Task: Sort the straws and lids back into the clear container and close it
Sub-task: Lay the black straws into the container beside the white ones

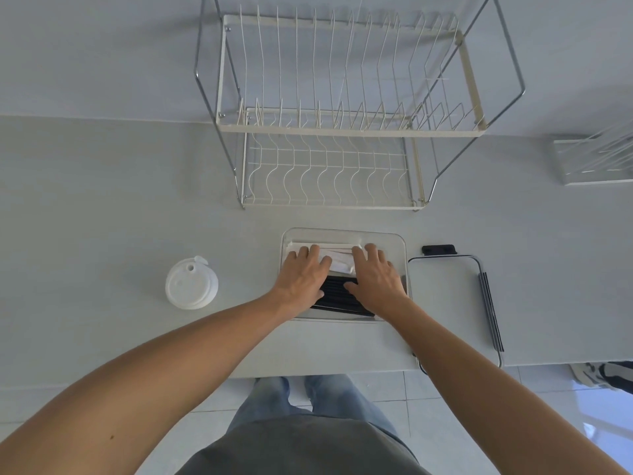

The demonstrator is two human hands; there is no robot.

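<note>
A clear container (394,240) sits on the white counter in front of me. Inside it lie white paper-wrapped straws (337,252) at the far side and black straws (337,291) nearer me. My left hand (303,274) and my right hand (375,277) both rest palm-down in the container on the straws, fingers spread over the white ones, thumbs on the black ones. Neither hand grips anything that I can see. A stack of white cup lids (191,282) stands on the counter to the left. The container's clear lid (448,303) with black clips lies to the right.
A two-tier wire dish rack (339,132) stands behind the container against the wall. Another wire rack (596,162) is at the far right. The counter's front edge runs just below the container; tiled floor and my legs lie beneath.
</note>
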